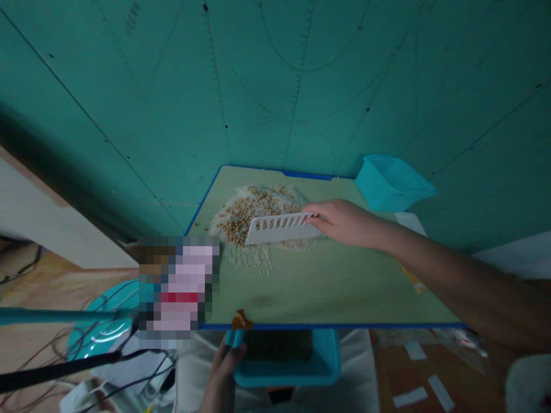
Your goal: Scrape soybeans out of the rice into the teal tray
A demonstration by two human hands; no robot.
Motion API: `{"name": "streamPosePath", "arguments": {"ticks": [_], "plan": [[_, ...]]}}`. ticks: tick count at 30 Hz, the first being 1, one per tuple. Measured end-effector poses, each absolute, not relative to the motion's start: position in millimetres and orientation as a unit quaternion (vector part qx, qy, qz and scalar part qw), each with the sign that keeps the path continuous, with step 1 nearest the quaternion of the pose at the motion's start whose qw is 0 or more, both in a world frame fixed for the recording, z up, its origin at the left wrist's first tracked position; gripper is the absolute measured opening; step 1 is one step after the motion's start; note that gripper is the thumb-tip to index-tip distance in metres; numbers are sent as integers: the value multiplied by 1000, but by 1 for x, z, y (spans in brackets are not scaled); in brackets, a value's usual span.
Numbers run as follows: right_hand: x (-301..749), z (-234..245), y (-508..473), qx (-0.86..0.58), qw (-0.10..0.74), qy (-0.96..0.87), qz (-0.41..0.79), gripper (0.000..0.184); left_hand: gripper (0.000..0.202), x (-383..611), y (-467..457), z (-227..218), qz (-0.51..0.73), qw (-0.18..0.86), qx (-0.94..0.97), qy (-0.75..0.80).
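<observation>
My right hand (pixel 344 221) reaches over a pale green tray (pixel 327 287) with a blue rim and grips the end of a white slotted plastic scraper (pixel 279 228). The scraper's edge rests against a pile of mixed brown and white grains (pixel 253 215) at the tray's far side. Below the tray's near edge my left hand (pixel 224 367) grips the left rim of a teal rectangular container (pixel 297 358), which holds something dark and sits under the edge.
A teal box (pixel 391 180) stands tilted at the tray's far right corner. The tray lies on a teal cutting mat (pixel 275 86). At lower left are a round teal object (pixel 103 327), cables and a dark rod. Paper scraps lie at lower right.
</observation>
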State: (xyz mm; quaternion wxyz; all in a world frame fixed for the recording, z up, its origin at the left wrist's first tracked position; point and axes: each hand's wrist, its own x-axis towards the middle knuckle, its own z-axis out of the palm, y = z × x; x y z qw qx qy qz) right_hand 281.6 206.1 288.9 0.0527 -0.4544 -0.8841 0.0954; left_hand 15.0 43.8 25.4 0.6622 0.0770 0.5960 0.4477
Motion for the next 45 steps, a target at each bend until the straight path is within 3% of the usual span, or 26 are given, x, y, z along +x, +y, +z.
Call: {"name": "streamPosePath", "arguments": {"ticks": [7, 16, 21, 28, 32, 38, 45], "plan": [[273, 287, 222, -467, 109, -873, 91, 23, 38, 21, 37, 24, 448, 663, 48, 597], [249, 278, 235, -440, 76, -891, 86, 23, 27, 6, 41, 15, 398, 669, 71, 624], [254, 275, 233, -418, 82, -901, 83, 22, 31, 1, 44, 17, 390, 664, 86, 633], [262, 278, 228, -407, 84, -905, 89, 22, 32, 12, 39, 15, 440, 628, 94, 635], [266, 275, 226, -410, 99, -902, 96, 23, 22, 22, 29, 23, 482, 605, 97, 626], [271, 278, 224, -401, 97, -906, 98, 23, 43, 24, 19, 24, 502, 631, 33, 591], [262, 279, 229, -399, 92, -908, 88, 20, 41, 28, 19, 15, 509, 620, 40, 596]]}}
